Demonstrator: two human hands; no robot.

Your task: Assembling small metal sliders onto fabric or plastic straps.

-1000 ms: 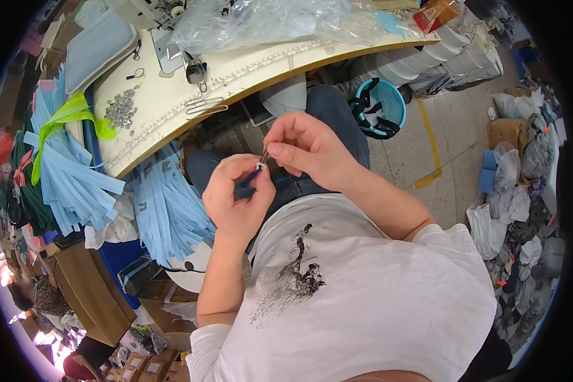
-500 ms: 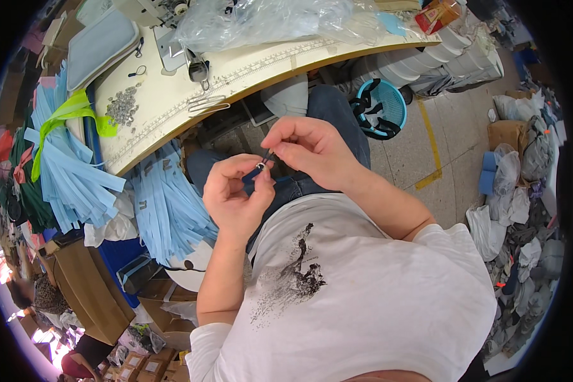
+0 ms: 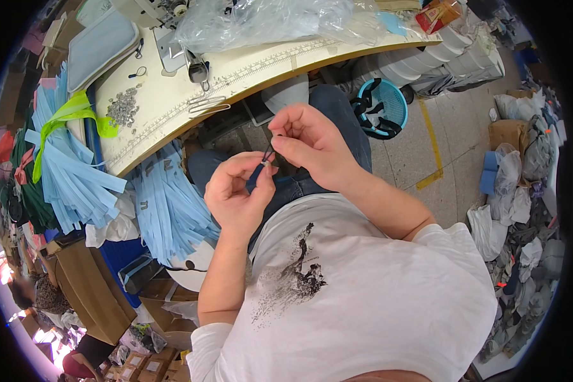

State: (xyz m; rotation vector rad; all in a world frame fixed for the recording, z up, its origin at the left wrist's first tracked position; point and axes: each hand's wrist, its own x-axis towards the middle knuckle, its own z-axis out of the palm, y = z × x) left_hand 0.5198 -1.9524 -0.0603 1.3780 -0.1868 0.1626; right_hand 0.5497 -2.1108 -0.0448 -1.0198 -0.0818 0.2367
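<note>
Above my lap, a thin dark cord loop with a small silvery piece at its lower end is stretched between my two hands. My left hand pinches the end by the silvery piece, where a dark blue tip shows between thumb and fingers. The upper end of the cord is gripped by the thumb and fingers of my right hand. Beyond them on the table lie a pile of small silvery pieces, another dark cord loop and several bent metal wires.
Light blue strips hang at the table's left edge, beside a lime-green band. A grey pouch, part of a sewing machine and clear plastic bags stand farther back. A blue basket sits on the floor at right.
My right hand has moved slightly up and away from my left, so more of the cord loop shows between them. My left hand has barely moved.
</note>
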